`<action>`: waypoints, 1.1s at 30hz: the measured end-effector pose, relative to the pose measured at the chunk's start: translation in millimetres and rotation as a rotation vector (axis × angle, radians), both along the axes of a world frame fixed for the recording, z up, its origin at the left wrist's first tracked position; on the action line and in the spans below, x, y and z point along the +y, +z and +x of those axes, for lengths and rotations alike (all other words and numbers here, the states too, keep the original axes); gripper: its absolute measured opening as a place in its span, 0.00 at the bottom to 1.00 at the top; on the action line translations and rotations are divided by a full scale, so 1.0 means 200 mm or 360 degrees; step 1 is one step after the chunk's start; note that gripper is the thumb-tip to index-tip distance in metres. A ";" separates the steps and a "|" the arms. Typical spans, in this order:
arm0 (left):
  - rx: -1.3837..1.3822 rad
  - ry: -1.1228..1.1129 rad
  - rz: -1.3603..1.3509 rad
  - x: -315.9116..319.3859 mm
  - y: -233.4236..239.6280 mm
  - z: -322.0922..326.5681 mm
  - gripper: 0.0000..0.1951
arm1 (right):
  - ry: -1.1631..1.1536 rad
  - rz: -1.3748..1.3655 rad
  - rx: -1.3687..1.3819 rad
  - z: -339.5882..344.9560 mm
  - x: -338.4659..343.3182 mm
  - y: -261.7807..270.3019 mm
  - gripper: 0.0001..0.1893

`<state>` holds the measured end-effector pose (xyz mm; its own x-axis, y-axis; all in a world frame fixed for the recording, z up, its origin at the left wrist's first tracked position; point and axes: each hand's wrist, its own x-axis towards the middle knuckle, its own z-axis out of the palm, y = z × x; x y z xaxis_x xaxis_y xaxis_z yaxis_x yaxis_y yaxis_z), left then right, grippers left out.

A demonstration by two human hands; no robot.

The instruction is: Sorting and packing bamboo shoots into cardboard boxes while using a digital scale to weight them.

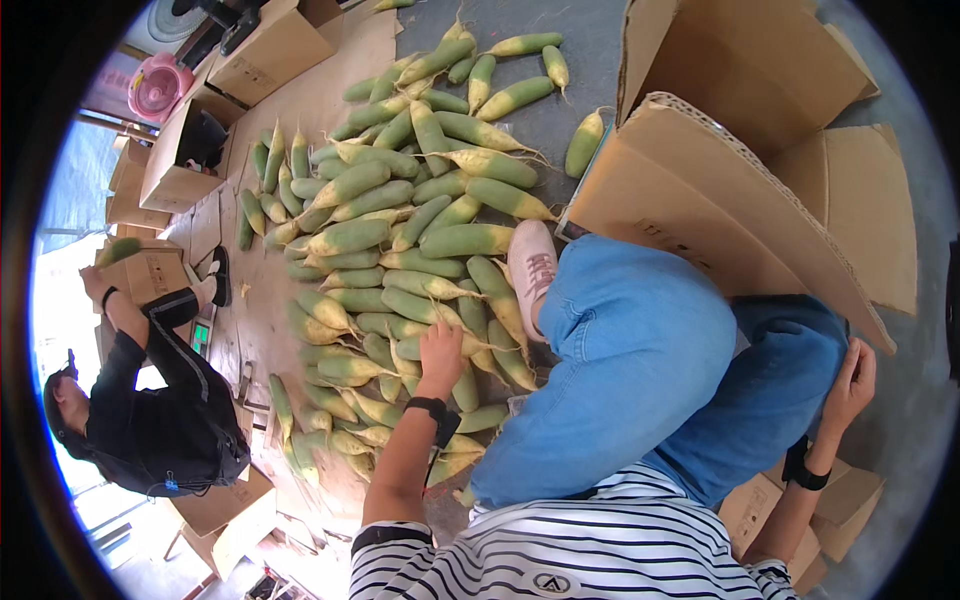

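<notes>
A large heap of green radishes with pale yellow root ends [360, 236] covers the cardboard and floor before me. My left hand [442, 349] reaches down onto one green radish [410, 348] in the near part of the heap, its fingers curled over it. My right hand [851, 379] rests against the side of my jeans at the right, with its fingers bent and no radish visible in it. Close to this hand stands a large open cardboard box [697, 195], its flaps spread outward. What lies inside the box is hidden.
A co-worker in dark clothes [150, 405] squats at the left, holding up a green radish [120, 251]. Near them are a green-lit digital display [200, 337] and cardboard boxes [274, 49]. A pink basin [159, 86] sits at upper left. My pink shoe [534, 262] touches the heap's edge.
</notes>
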<state>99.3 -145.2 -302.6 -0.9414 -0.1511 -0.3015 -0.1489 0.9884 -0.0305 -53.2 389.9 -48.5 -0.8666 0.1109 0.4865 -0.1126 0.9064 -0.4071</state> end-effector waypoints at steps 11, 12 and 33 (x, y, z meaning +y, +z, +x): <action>0.0482 0.0503 0.0320 -0.13 -0.01 0.17 0.29 | 0.0018 -0.0061 0.0078 0.00 0.01 -0.01 0.11; 0.0505 0.0668 0.0393 -0.15 0.02 0.17 0.29 | 0.0004 -0.0037 0.0084 0.01 0.02 -0.01 0.11; 0.0770 0.0915 0.0387 -0.10 -0.02 0.09 0.26 | -0.0011 -0.0018 0.0110 0.03 0.02 -0.01 0.12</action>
<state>118.1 -164.3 -305.7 -0.7705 -0.6365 0.0344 -0.5803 0.7228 0.3753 -47.9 394.9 -50.1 -0.8300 0.1225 0.5441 -0.1347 0.9027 -0.4087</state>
